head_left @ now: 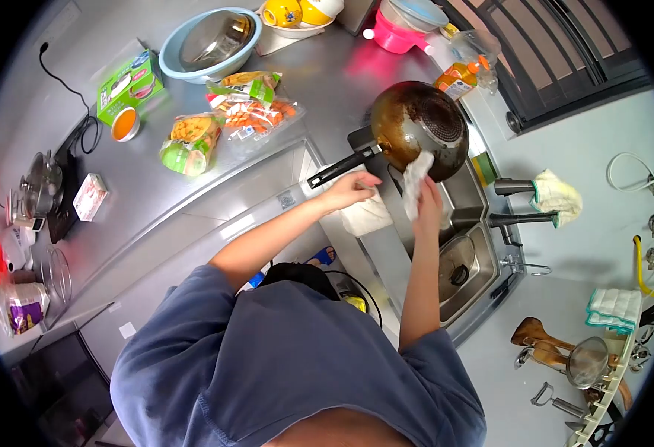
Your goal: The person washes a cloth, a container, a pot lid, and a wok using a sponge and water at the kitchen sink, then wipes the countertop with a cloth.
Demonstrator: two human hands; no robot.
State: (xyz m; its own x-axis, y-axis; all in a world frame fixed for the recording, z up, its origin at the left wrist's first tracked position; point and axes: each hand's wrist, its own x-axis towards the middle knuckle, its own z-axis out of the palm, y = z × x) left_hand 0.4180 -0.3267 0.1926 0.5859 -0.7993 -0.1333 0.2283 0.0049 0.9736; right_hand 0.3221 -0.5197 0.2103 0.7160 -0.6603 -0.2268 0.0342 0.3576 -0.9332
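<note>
An overturned wok [418,127] with a browned, stained base lies at the counter edge by the sink, its black handle [344,166] pointing lower left. My right hand [428,211] grips a white cloth [415,181], whose upper end lies against the wok's lower rim. Just below the handle is my left hand [350,190], fingers apart and holding nothing. Beneath that hand a pale cloth [366,214] hangs over the counter's front edge.
A double sink [462,272] with black-handled taps [522,218] lies right of my right hand. Food packets [191,141], a blue basin [169,57] and a small orange-filled bowl [125,124] stand on the left counter. An orange soap bottle [458,77] stands behind the wok.
</note>
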